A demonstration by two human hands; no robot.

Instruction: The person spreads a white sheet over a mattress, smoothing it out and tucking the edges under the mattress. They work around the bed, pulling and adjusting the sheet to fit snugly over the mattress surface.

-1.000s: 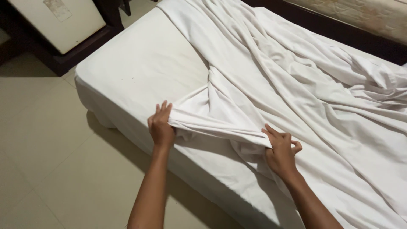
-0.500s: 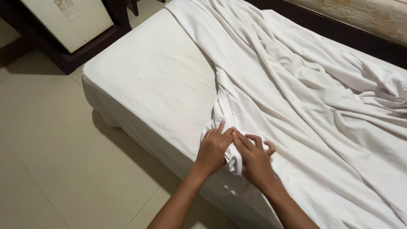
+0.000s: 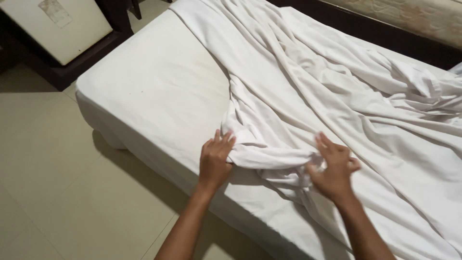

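Observation:
A white mattress (image 3: 149,91) lies low on the floor, its left part bare. A crumpled white sheet (image 3: 317,86) covers the right part and runs diagonally across it. My left hand (image 3: 215,160) grips the sheet's bunched edge near the mattress's front side. My right hand (image 3: 333,167) pinches the same edge further right, with a taut fold of cloth stretched between the two hands.
Beige floor tiles (image 3: 53,183) spread to the left and front of the mattress. A dark wooden piece of furniture with a pale panel (image 3: 62,29) stands at the top left. A dark bed frame (image 3: 385,33) and a patterned surface run along the top right.
Half a second ago both hands were together on the sheet's edge. They have moved apart along it, and the fold is now pulled out between them.

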